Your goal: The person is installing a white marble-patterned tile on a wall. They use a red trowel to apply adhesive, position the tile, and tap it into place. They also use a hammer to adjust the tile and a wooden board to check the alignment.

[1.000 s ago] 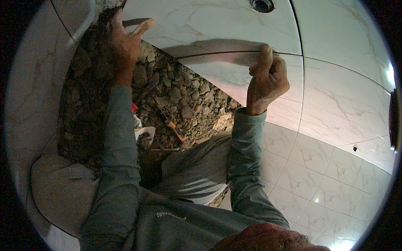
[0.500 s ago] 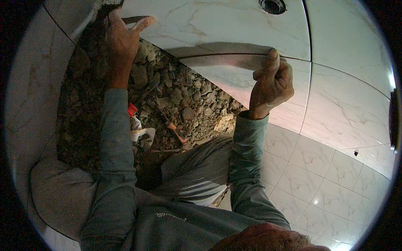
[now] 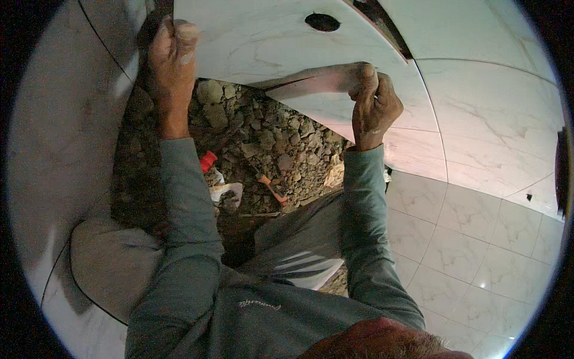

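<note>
Marbled floor tiles [image 3: 460, 227] curve away to the right of a pit of broken rubble [image 3: 269, 134], its far left sunk in shadow, and a pale marbled surface [image 3: 60, 143] runs down the left side. From where I stand, the fingers of the left hand [image 3: 171, 57] are bent close together at the left edge of a large tile [image 3: 257, 39], the thumb lying over that edge and the fingertips out of sight. The right hand [image 3: 376, 99] is well apart from it, fingers curled in and thumb set against them by the tile's near side; I can't tell whether anything is pinched between them.

That large tile lies ahead of the person, partly over the rubble, with a round dark hole [image 3: 323, 23] through it. Past its right side a dark gap [image 3: 382, 27] opens before the neighbouring slab [image 3: 460, 36].

Grey-green sleeves [image 3: 191, 224] run back to the body. Between the forearms, on the rubble, lie an orange-handled tool [image 3: 272, 186], a small red object [image 3: 208, 161] with something white [image 3: 227, 192] just beside it, and, nearer the right sleeve, a crumpled cream scrap [image 3: 335, 172]. Grey trousers [image 3: 293, 245] stretch below these.
</note>
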A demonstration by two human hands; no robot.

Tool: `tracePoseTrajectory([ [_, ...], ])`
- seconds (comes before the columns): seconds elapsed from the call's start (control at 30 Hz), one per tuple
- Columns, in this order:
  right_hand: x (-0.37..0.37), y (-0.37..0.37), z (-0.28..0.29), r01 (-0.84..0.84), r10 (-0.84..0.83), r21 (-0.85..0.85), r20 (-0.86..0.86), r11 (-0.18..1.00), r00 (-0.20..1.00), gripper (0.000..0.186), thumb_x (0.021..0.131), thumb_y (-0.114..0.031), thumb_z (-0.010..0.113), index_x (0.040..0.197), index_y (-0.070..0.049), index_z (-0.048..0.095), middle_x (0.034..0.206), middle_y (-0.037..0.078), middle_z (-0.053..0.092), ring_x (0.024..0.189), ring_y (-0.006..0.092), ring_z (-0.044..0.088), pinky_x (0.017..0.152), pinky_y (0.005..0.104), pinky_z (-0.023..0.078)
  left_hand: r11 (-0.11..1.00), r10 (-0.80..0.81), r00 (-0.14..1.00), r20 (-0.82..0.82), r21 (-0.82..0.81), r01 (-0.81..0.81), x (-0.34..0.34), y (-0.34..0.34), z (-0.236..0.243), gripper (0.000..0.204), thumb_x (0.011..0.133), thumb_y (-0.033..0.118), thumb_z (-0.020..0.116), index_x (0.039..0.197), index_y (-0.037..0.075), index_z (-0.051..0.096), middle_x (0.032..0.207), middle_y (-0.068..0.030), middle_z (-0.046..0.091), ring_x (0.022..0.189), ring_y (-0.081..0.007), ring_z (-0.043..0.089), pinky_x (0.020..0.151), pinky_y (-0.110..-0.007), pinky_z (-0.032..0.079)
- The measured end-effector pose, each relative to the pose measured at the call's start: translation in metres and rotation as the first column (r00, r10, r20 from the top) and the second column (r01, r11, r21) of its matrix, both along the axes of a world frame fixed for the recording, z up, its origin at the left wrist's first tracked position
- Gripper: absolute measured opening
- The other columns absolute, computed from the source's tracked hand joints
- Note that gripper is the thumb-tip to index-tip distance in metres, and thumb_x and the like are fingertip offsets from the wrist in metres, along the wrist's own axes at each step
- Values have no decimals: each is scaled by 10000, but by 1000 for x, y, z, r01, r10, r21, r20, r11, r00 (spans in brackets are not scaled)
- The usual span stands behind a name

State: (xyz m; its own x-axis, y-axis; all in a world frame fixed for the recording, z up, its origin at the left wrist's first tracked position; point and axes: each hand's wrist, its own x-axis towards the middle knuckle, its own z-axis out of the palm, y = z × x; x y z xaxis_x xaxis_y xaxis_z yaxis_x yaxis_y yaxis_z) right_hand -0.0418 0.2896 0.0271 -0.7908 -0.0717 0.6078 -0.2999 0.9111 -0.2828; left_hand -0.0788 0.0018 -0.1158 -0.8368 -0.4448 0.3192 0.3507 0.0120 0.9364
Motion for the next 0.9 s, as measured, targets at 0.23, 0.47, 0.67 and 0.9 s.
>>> tracePoseTrajectory([
  [0.23,25,10,23,-233,253,-590,-51,773,966,495,1084,-379,372,1057,41,633,740,98,657,600,164,621,613,291,509,988,96,990,-103,132,-82,45,-17,-64,400,960,412,603,1126,48,596,1058,-116,641,984,-273,623,943,-418,487],
  [0.47,15,-39,50,-109,253,-364,377,925,891,430,1043,-394,518,1142,4,648,735,113,688,614,137,669,533,255,506,907,-91,931,-353,357,224,82,-30,-39,341,886,352,634,958,34,536,965,-127,597,1018,-272,572,1019,-444,419],
  [0.67,-13,-57,44,-113,304,-442,389,890,869,634,993,-570,508,1097,47,616,741,191,697,612,214,709,497,292,545,993,-65,987,-150,91,79,85,-28,-21,413,942,412,622,1097,43,520,1060,-130,615,1031,-275,605,979,-416,469],
  [0.9,-41,-58,20,-354,350,45,81,934,933,451,979,-432,556,1064,11,576,743,174,679,634,250,671,564,368,545,910,-70,975,-209,388,148,85,-21,-30,485,826,460,695,996,25,566,997,-107,585,1005,-239,550,986,-402,408],
])
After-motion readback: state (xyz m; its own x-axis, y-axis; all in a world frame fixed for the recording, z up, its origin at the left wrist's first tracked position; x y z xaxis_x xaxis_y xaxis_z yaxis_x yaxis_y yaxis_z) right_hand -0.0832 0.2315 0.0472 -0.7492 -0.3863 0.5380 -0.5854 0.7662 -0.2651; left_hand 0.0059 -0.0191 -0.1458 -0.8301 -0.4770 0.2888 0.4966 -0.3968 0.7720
